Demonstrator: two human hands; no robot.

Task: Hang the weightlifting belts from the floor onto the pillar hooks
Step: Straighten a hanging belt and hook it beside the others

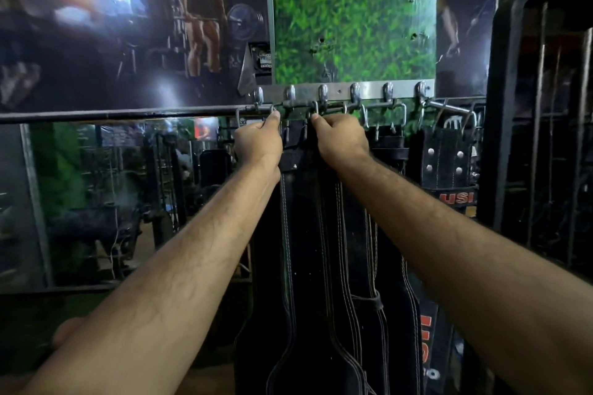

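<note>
I am hooking a belt point(296, 202): my left hand point(256, 143) and right hand point(340, 138) pinch its buckle point(295, 106) at the hook rail point(340, 90). Next, I think, seat it, then release.

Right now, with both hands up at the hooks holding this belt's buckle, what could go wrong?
1. The buckle may only rest on a hook tip, so the black belt could drop when the left hand and right hand let go.
2. Buckles crowd the hook rail; this one could snag a neighbour's buckle and pull that belt off.
</note>
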